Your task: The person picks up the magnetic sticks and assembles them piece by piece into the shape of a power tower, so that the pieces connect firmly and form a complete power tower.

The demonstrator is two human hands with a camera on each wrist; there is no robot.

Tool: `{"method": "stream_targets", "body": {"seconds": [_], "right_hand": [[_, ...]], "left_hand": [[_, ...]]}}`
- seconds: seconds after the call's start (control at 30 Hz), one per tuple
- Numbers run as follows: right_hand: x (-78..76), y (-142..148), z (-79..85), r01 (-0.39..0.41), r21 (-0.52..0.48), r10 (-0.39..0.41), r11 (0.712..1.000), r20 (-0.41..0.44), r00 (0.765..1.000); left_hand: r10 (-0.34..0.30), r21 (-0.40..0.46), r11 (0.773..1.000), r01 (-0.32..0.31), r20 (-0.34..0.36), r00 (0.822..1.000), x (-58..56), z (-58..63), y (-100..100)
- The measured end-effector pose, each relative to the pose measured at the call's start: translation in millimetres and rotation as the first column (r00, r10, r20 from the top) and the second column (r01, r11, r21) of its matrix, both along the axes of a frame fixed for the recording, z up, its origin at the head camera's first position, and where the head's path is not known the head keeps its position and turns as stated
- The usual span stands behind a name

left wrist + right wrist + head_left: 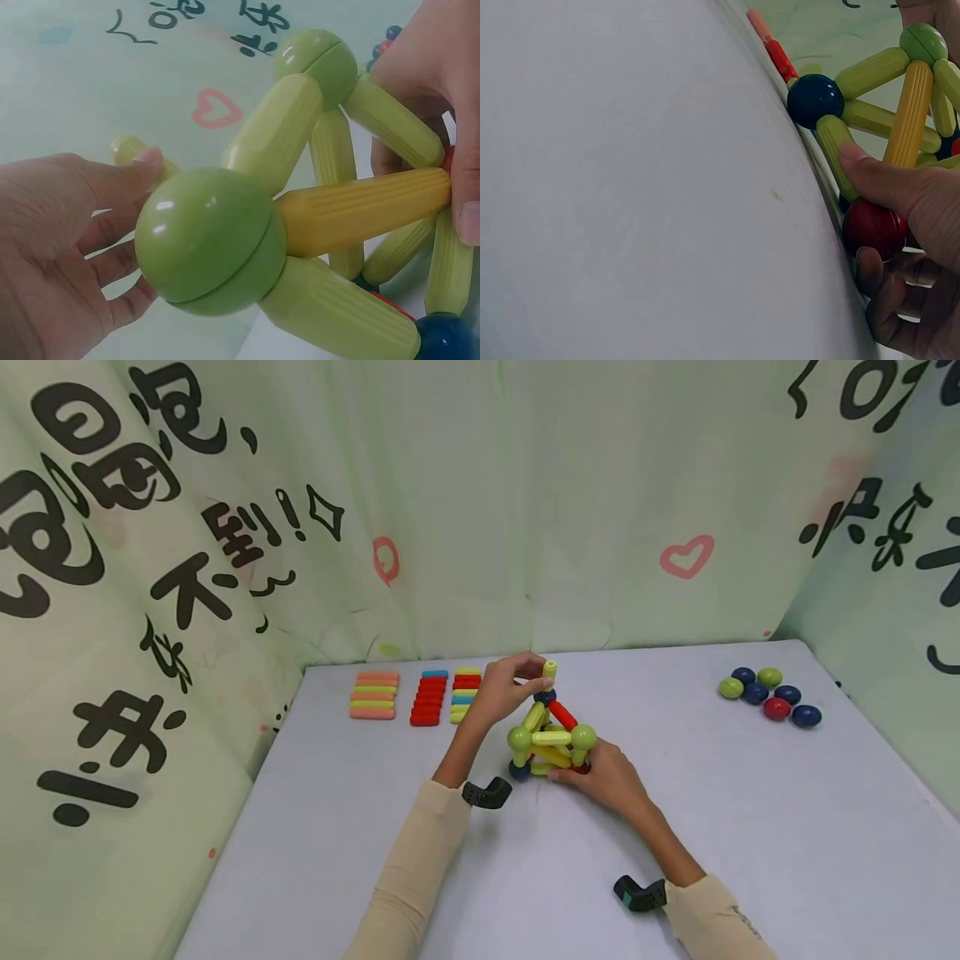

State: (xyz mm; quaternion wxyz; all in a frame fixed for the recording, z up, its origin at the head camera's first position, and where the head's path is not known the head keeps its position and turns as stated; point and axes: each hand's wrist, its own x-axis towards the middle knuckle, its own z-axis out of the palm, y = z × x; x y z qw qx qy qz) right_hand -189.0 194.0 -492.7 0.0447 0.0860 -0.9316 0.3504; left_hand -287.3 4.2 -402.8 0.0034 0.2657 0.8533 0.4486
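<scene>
A ball-and-rod toy structure (552, 738) of yellow-green, yellow and red rods with green, blue and red balls stands mid-table. At its top, my left hand (506, 689) pinches a yellow-green rod (550, 670) between thumb and fingers, right above a dark blue ball (545, 697). Low on the structure's right side, my right hand (609, 777) grips it. In the right wrist view, the right thumb lies on a yellow-green rod (834, 154) and the fingers curl about a dark red ball (874, 227). A large green ball (211, 241) hides part of the left rod in the left wrist view.
Rows of loose rods lie at the back left: orange and green rods (373, 696), red rods (428, 702) and mixed rods (461, 700) partly behind the left hand. Several loose balls (777, 709) sit at the back right. A printed curtain (570, 510) stands behind the table (337, 827).
</scene>
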Motion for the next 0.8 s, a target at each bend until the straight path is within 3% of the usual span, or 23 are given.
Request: {"method": "stream_targets", "body": {"seconds": [0.33, 0.43, 0.5, 0.57, 0.67, 0.73, 0.8], "right_hand": [[-3.6, -2, -0.2, 0.018, -0.013, -0.018, 1.000, -0.009, 1.000], [-8.2, -2, -0.5, 0.038, -0.013, -0.038, 0.999, -0.004, 0.999], [-11.8, -2, -1.0, 0.047, -0.009, -0.047, 0.999, 0.000, 0.999], [-15.4, 0, -1.2, 0.058, -0.006, -0.058, 0.998, -0.003, 0.998], [-20.2, 1, -1.1, 0.070, -0.001, -0.070, 0.998, 0.000, 0.998], [-23.3, 2, -1.1, 0.076, 0.004, -0.076, 0.997, 0.007, 0.997], [-26.2, 3, -1.3, 0.082, 0.009, -0.082, 0.997, 0.020, 0.996]], "left_hand": [[0.034, 0.024, 0.999, -0.035, 0.015, 0.999, -2.8, -3.5, -7], [0.104, 0.022, 0.994, -0.104, 0.005, 0.995, -3.2, -8.7, -17], [0.181, -0.035, 0.983, -0.181, -0.014, 0.983, -2.5, -15.0, -26], [0.264, -0.143, 0.953, -0.267, -0.040, 0.964, -1.2, -23.7, -36], [0.360, -0.326, 0.872, -0.364, -0.074, 0.930, 2.2, -39.4, -52], [0.395, -0.417, 0.816, -0.400, -0.102, 0.913, 4.7, -49.6, -60], [0.396, -0.467, 0.781, -0.415, -0.143, 0.907, 6.5, -57.9, -67]]}}
